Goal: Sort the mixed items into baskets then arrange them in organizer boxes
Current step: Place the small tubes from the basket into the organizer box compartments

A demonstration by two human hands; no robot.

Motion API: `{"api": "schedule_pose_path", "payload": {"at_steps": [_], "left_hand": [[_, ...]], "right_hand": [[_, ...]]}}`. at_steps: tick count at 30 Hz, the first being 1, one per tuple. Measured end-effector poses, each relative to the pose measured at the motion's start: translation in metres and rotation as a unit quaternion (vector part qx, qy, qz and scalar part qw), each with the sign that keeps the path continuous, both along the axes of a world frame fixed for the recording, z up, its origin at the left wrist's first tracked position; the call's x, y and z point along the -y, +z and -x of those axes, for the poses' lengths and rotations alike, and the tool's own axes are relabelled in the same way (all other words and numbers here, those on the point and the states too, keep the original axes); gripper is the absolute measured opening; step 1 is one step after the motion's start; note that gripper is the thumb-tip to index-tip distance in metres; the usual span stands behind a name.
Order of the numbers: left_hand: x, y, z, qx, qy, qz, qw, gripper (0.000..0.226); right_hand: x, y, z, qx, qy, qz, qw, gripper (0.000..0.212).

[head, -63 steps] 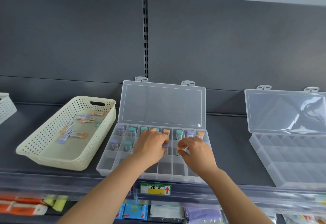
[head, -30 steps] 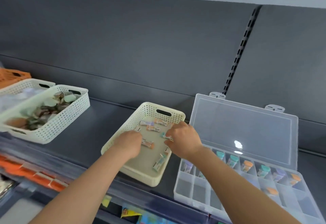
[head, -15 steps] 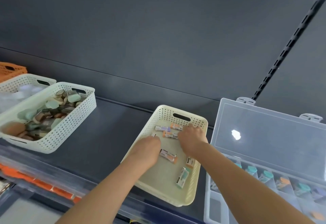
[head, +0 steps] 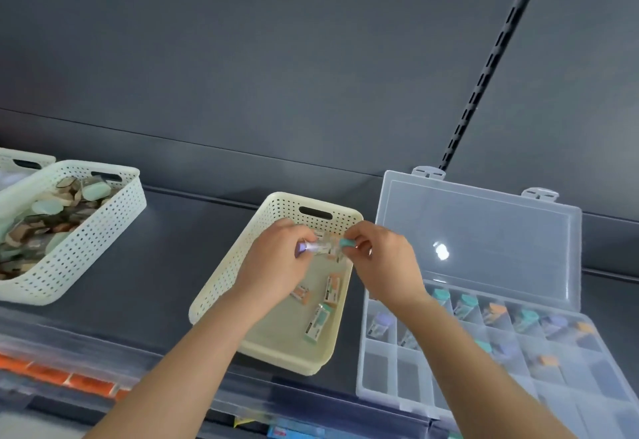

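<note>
A cream perforated basket point(head: 221, 286) sits on the dark shelf and holds several small capped tubes point(head: 317, 324). Both my hands hover over its far half. My left hand point(head: 276, 266) grips a clear tube with a purple cap point(head: 304, 248). My right hand point(head: 383, 262) pinches a clear tube with a teal cap point(head: 345, 243). The two tubes nearly touch between my hands. To the right lies an open clear organizer box point(head: 377, 369), its lid point(head: 484, 248) leaning back, with capped tubes standing in several compartments.
A white perforated basket point(head: 86, 241) full of mixed round items stands at the left, with another white basket's corner point(head: 24, 162) behind it. The shelf's clear front rail point(head: 69, 352) runs below. Bare dark shelf lies between the two baskets.
My hands left the organizer box and moved left into the cream basket. Each has picked up a tube and lifted it above the basket floor. My view swung left.
</note>
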State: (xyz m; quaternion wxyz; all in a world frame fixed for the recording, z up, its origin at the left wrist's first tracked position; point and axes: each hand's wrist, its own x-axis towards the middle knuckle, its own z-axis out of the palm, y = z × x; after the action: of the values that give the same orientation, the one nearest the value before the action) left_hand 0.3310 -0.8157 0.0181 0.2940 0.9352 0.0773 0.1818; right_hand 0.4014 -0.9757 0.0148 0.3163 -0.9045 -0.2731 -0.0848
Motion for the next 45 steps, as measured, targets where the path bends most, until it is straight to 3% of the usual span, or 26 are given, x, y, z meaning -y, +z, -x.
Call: {"api": "schedule_pose_path", "payload": {"at_steps": [5, 10, 24, 35, 45], "left_hand": [[0.064, 0.009, -0.001, 0.081, -0.032, 0.02, 0.996, 0.019], [0.137, 0.014, -0.005, 0.109, -0.065, 0.051, 0.991, 0.016], [0.313, 0.002, -0.022, 0.068, -0.168, -0.016, 0.983, 0.006], [0.35, -0.028, -0.045, -0.03, -0.176, -0.14, 0.974, 0.009], [0.349, -0.04, -0.049, -0.046, -0.18, -0.162, 0.969, 0.009]], "right_hand": [[0.064, 0.01, 0.015, 0.061, -0.012, -0.078, 0.995, 0.01], [0.143, 0.012, 0.02, 0.064, -0.03, -0.089, 0.993, 0.011], [0.325, -0.003, 0.019, 0.076, -0.101, 0.001, 0.992, 0.009], [0.353, -0.034, 0.006, 0.019, -0.08, 0.095, 0.992, 0.014], [0.359, -0.043, 0.001, -0.005, -0.072, 0.126, 0.989, 0.016]]}}
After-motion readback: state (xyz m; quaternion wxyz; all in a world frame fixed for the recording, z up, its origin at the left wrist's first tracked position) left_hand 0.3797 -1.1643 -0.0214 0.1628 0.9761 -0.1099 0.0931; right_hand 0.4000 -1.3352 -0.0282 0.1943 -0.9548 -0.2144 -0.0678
